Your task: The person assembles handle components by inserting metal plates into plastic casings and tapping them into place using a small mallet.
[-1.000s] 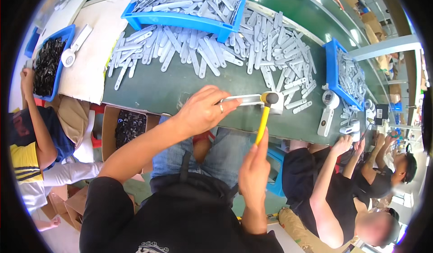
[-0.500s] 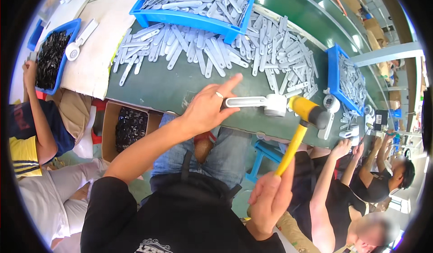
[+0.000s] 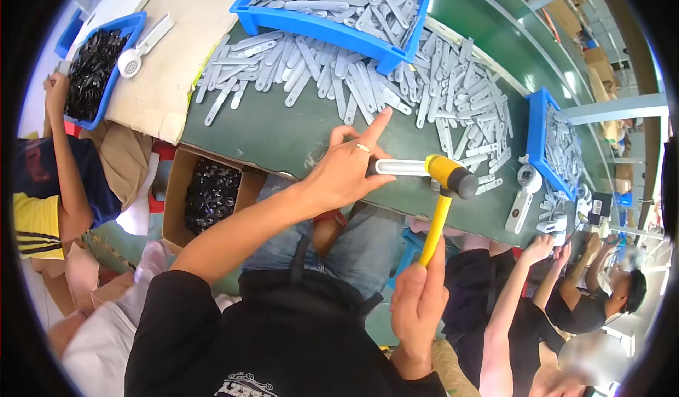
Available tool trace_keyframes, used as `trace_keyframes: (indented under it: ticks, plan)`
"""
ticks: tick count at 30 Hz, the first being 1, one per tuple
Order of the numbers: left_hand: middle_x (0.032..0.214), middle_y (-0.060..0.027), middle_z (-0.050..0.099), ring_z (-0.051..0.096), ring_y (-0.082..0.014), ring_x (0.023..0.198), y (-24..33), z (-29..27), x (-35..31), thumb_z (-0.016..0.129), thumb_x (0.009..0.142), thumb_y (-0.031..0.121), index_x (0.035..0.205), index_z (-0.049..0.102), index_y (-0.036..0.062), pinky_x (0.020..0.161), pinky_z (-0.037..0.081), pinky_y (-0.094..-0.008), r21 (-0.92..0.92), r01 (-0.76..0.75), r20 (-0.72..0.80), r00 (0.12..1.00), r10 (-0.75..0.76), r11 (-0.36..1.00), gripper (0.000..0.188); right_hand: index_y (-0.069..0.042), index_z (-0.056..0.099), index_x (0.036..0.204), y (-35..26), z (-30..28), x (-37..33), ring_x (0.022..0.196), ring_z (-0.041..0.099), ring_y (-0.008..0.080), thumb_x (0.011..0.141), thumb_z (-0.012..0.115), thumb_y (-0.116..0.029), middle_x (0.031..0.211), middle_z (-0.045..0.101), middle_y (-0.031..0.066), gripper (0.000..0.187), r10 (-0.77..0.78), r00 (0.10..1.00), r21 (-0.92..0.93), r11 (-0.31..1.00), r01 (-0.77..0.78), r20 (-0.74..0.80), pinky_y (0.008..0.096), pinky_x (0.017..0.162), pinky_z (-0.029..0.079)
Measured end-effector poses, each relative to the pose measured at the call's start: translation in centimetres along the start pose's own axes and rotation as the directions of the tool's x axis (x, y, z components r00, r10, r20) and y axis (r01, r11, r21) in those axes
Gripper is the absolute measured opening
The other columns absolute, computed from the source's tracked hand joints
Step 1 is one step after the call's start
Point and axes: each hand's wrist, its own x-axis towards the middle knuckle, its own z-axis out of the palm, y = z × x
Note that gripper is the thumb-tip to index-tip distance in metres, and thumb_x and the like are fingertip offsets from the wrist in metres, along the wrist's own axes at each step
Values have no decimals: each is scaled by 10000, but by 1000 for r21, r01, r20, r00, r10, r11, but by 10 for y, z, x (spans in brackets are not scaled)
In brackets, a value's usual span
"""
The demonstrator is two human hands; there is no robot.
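Note:
A yellow-handled mallet (image 3: 436,220) with a black striking face is gripped upright in my right hand (image 3: 419,301). Its head covers the round end of a white handheld shower head (image 3: 401,167) lying over the green table; whether they touch cannot be told. My left hand (image 3: 346,167) has the shower head's handle end between thumb and palm, with the index finger stretched out. Beyond my left hand, many flat grey handle-shaped strips (image 3: 361,89) lie heaped on the green table (image 3: 276,128).
A blue crate (image 3: 318,25) of grey strips stands at the back, another blue bin (image 3: 537,131) at the right. Finished-looking shower heads (image 3: 521,199) lie near it. A cardboard box (image 3: 180,185) of black parts is below the table's left edge. Co-workers sit on both sides.
The mallet head has shifted left and now covers the shower head's round end, which showed beside it before. The whole view has shifted slightly.

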Motion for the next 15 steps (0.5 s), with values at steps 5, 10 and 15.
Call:
trace_keyframes:
  ticks: [5, 10, 15]
  plan:
    - [1021, -55, 794, 719, -264, 949, 2, -1, 1, 842, 885, 183, 1695, 81, 58, 1126, 274, -496, 8, 19, 1, 1000, -19, 1000, 1118, 33, 341, 1612, 8, 4, 13, 638, 684, 412, 1074, 477, -71, 802, 676, 258, 564, -22, 995, -178, 983, 40, 100, 426, 581, 521]
    - [1045, -99, 792, 692, -319, 997, 8, -12, -4, 836, 898, 226, 1696, 138, 76, 1108, 319, -458, 4, 127, 12, 992, -127, 992, 1071, -35, 342, 1636, 23, 12, 26, 601, 664, 307, 1084, 492, -95, 870, 716, 238, 575, 104, 980, -191, 979, -71, 170, 387, 606, 517]
    - [1127, -76, 795, 710, -312, 966, -8, -6, -9, 868, 863, 234, 1303, 752, 154, 882, 569, -412, -14, 23, -149, 989, -24, 1000, 462, -20, 524, 1521, 54, -8, 36, 587, 528, 82, 994, 723, -156, 749, 633, 22, 579, 36, 986, -6, 999, -37, -166, 273, 546, 439]
